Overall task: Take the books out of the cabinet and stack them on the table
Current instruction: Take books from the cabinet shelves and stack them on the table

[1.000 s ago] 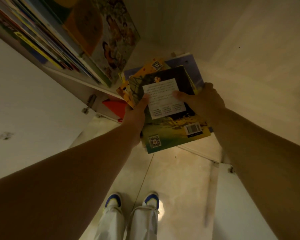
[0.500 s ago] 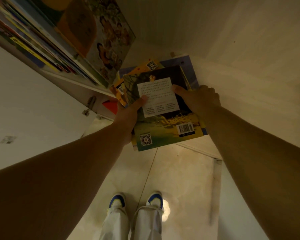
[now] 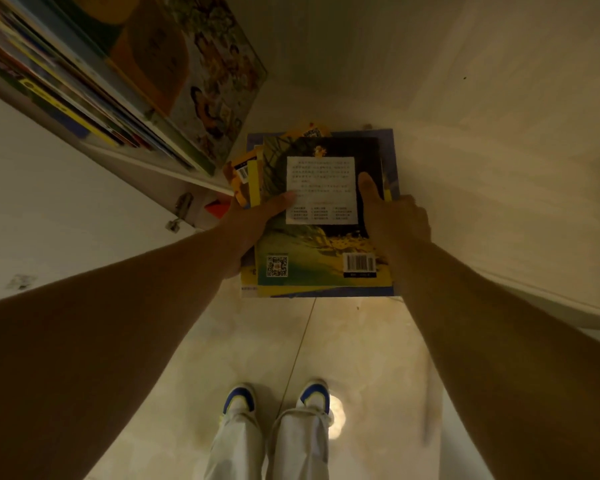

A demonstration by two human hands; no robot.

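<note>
Dim, yellowish light; small print on the white back-cover panel unreadable. Stack of books (image 3: 321, 216), thin glossy softcovers, held flat above the tiled floor (image 3: 326, 348), clamped at each side by left hand (image 3: 253, 220) and right hand (image 3: 392, 216), thumbs on top, fingers hidden beneath. More books (image 3: 118, 81) cut off upper left.

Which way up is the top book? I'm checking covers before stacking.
Back cover up: the top book shows a blurb panel, barcode and QR code.
</note>
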